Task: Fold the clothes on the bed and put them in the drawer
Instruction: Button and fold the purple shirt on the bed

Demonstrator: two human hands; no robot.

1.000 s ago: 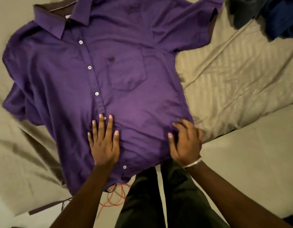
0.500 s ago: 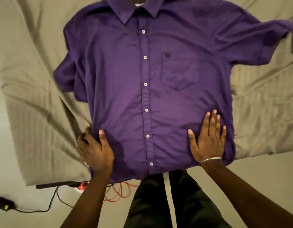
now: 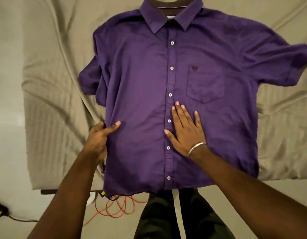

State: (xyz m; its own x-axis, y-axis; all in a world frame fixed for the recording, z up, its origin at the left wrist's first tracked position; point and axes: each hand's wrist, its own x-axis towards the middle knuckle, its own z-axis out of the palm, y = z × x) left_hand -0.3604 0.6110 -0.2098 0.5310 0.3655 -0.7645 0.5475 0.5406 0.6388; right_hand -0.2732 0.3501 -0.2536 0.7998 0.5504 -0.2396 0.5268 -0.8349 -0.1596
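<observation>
Purple short-sleeved button-up shirt [image 3: 142, 94] spread front-up on the bed, over a wrinkled olive-beige bedsheet with a faint woven stripe [image 3: 51, 107]; collar at the far end, hem hanging just past the near edge of the mattress. Placket buttoned, white buttons in a line down the middle; chest pocket with a small dark heart emblem sits to the right of it. Sleeve on the right lies stretched outward, sleeve on the left is bunched and partly tucked beside the body of the shirt. Left hand [image 3: 99, 138] grips the shirt's left side seam: thumb lies on top of the cloth, fingers curl under the edge (fingertips hidden). Right hand [image 3: 185, 130] rests flat on the shirt just right of the placket, below the pocket, fingers straight and slightly spread, holding nothing; thin silver bangle [image 3: 195, 149] at that wrist. Below the bed edge, on the floor: loose coil of orange-red cable [image 3: 118, 209], and a black cord with a small dark plug-like device [image 3: 1, 211] at far left. Dark trousers with a pale stripe [image 3: 177, 214] show at bottom centre.
</observation>
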